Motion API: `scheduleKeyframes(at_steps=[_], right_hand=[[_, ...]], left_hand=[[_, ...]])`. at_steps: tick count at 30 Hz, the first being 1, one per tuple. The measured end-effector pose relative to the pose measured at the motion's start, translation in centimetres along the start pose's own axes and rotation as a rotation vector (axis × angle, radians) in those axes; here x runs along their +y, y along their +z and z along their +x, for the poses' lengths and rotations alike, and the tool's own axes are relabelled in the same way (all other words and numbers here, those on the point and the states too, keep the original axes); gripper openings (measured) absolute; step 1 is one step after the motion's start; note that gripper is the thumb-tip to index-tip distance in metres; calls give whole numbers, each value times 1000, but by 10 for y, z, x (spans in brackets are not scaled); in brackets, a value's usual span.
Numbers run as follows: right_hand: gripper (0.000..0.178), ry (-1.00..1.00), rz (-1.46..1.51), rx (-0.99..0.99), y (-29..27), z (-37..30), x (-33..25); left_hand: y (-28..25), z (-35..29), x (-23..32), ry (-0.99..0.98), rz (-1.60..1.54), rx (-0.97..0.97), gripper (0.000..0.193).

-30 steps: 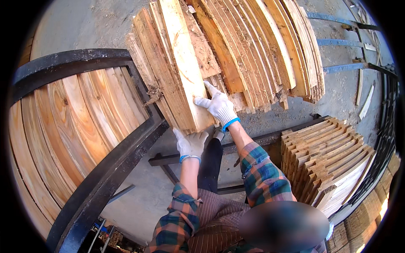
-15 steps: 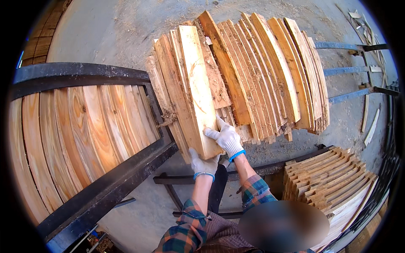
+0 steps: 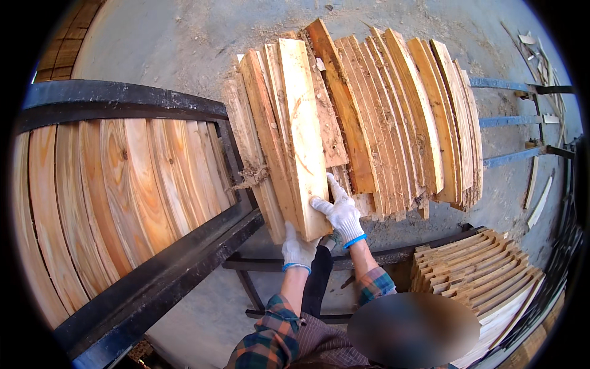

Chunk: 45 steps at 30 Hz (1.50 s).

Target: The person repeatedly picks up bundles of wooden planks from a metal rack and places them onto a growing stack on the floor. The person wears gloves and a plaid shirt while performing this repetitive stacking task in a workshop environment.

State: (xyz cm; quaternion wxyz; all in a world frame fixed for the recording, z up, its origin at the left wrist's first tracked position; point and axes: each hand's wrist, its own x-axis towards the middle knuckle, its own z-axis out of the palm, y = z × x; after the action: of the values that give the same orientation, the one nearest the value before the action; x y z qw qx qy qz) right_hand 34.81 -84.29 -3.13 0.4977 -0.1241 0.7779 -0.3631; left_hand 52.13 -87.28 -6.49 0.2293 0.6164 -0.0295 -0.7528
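- Left hand (image 3: 298, 249), white work glove with a blue cuff, sits under the near end of a pale wooden plank (image 3: 302, 132); fingers curl up against the plank's bottom edge, gripping it from below.
- Right hand (image 3: 340, 213), same kind of glove, is pressed on the plank's right edge just above the near end; fingers (image 3: 336, 187) are stretched flat along the wood, thumb pointing left across the face (a hold, not a closed fist).
- The plank runs away from both sets of fingertips, face up and tilted slightly left at its far end, and lies on top of a fanned pile of rough boards (image 3: 393, 123).
- The pile spreads to the right of the right fingers; a few darker boards also show just left of the left fingers.
- Left of both hands, past a black metal frame (image 3: 153, 283), is a curved row of smooth wood slats (image 3: 117, 197).
- Right of and nearer than the right hand there's a stepped stack of thin slats (image 3: 476, 270) (well apart from the fingers).
- Blue metal rails (image 3: 510, 120) stick out beyond the pile's right side.
- Grey concrete floor (image 3: 184, 43) lies under everything, with wood scraps (image 3: 541, 197) at the far right.
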Motion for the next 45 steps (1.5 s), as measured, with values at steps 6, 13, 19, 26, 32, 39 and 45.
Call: scheduleKeyframes(at_steps=[6,13,19,26,32,39,45], right_hand=[[92,-4,17,-6,-1,1,0],[92,-45,599,-261,-95,-12,-15],[96,-133,841,-362,-75,4,14],[111,-18,662,-366,-69,-92,62],[119,247,1004,-584,-53,-217,87],[106,77,1133,-345,-60,-203,73],[123,-251,855,29,-149,-319,68]], left_hand=[[18,-6,-2,104,-203,42,57],[59,-88,-1,-24,418,-249,70],[102,-2,65,203,613,-303,89],[50,-78,38,302,975,-29,91],[-49,-150,24,-117,599,-130,89],[-19,-171,5,81,783,-302,78],[55,-262,-41,266,1093,-743,83]])
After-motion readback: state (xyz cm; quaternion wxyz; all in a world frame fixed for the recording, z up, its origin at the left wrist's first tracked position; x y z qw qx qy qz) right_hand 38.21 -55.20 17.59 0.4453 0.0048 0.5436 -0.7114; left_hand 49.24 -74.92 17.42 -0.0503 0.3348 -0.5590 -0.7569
